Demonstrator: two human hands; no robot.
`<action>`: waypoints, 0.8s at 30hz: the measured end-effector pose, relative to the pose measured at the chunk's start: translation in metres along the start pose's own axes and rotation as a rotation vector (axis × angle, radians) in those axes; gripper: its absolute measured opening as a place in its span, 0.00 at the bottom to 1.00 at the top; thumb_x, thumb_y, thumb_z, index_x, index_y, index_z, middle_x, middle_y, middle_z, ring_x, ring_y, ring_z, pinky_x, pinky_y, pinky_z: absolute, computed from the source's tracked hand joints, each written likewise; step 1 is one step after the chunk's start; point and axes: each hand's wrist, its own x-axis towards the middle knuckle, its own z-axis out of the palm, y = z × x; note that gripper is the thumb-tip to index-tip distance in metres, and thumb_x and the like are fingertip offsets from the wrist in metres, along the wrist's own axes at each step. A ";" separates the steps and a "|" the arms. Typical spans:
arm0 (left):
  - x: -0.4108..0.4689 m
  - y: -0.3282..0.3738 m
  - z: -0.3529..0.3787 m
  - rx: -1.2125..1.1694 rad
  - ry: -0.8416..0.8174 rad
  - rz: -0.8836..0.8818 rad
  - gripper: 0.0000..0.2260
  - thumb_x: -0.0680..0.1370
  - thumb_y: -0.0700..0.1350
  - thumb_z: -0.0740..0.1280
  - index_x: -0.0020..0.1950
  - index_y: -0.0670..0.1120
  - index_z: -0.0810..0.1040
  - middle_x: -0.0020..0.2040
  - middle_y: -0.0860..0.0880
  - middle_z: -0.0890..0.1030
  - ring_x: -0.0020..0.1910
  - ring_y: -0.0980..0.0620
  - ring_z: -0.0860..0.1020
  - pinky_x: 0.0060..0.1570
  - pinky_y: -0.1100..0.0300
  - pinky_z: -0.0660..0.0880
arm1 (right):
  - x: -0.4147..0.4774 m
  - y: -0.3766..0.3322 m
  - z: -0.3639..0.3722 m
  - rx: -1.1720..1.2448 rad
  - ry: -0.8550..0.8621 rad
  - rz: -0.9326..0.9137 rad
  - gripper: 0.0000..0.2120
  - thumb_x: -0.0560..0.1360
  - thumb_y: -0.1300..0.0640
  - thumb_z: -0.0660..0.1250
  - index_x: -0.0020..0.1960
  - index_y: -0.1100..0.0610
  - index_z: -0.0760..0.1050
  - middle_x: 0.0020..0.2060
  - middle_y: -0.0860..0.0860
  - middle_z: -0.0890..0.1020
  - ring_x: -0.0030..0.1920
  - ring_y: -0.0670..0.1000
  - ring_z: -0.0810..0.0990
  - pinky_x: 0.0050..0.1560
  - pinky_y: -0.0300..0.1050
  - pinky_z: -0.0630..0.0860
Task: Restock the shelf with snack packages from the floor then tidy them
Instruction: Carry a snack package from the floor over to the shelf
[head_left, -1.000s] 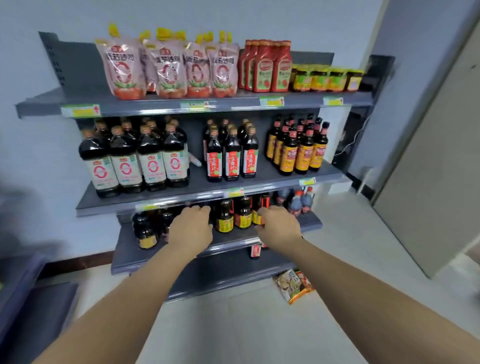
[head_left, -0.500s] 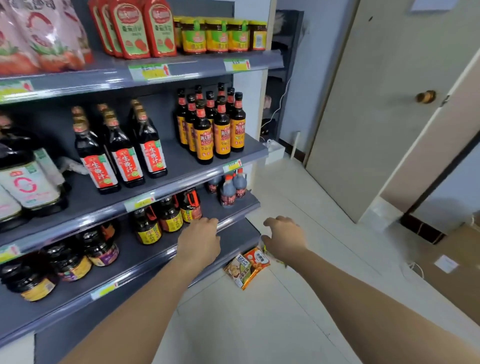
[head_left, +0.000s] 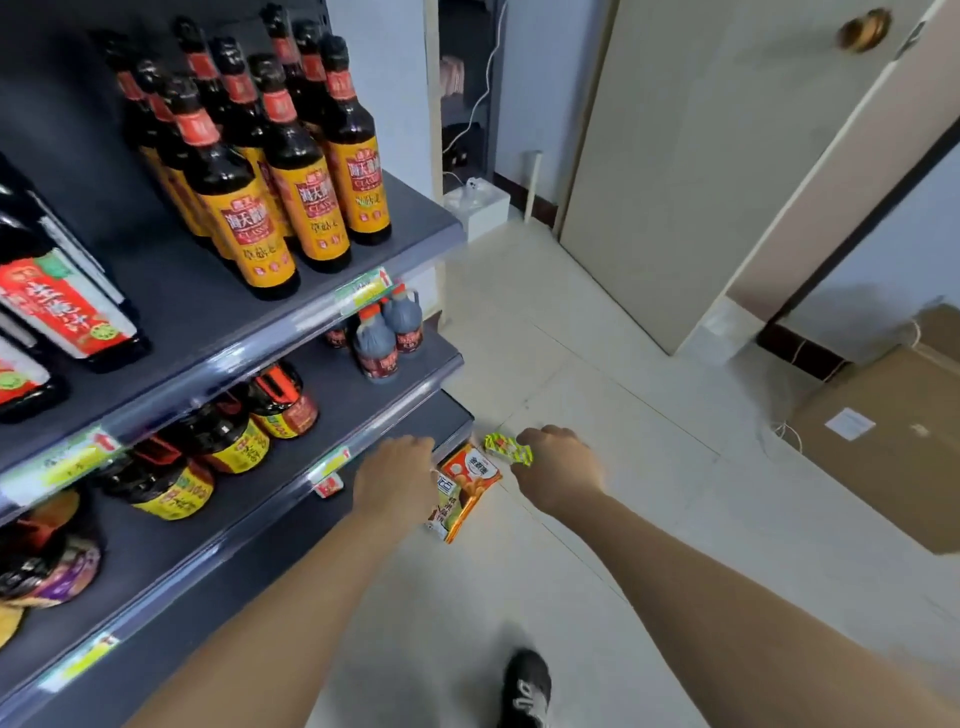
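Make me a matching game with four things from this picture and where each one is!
Things:
1. orange snack package
2. yellow-label bottles
3. cardboard box
4. black shoe

Places:
a. on the floor, at the picture's bottom edge
b. standing on a shelf
c. on the floor, far right
d. on the floor, right by the shelf's foot

Pairs: 1-d, 2-b, 3-c, 4-a

Both forearms are bare along all their visible length, and the left hand and right hand are uncovered. Between the forearms sits one shoe, a black sneaker with pale laces across its top.
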 end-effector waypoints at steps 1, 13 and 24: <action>0.013 0.001 0.008 0.003 -0.024 -0.005 0.16 0.80 0.47 0.63 0.67 0.46 0.72 0.62 0.47 0.77 0.61 0.46 0.74 0.56 0.53 0.74 | 0.012 0.005 0.006 0.006 -0.016 0.007 0.17 0.78 0.51 0.61 0.66 0.52 0.72 0.60 0.52 0.76 0.64 0.56 0.71 0.56 0.48 0.73; 0.169 0.019 0.130 -0.016 -0.197 -0.064 0.16 0.78 0.50 0.64 0.64 0.46 0.73 0.58 0.46 0.78 0.58 0.46 0.77 0.55 0.50 0.78 | 0.172 0.078 0.099 0.049 -0.188 0.086 0.18 0.78 0.51 0.61 0.67 0.52 0.71 0.62 0.52 0.75 0.64 0.55 0.72 0.57 0.48 0.74; 0.307 -0.018 0.327 0.065 -0.285 -0.001 0.16 0.77 0.53 0.65 0.62 0.50 0.73 0.55 0.49 0.80 0.53 0.46 0.79 0.49 0.47 0.80 | 0.302 0.141 0.275 0.087 -0.297 0.208 0.18 0.79 0.49 0.60 0.68 0.51 0.70 0.63 0.52 0.75 0.66 0.54 0.71 0.59 0.48 0.72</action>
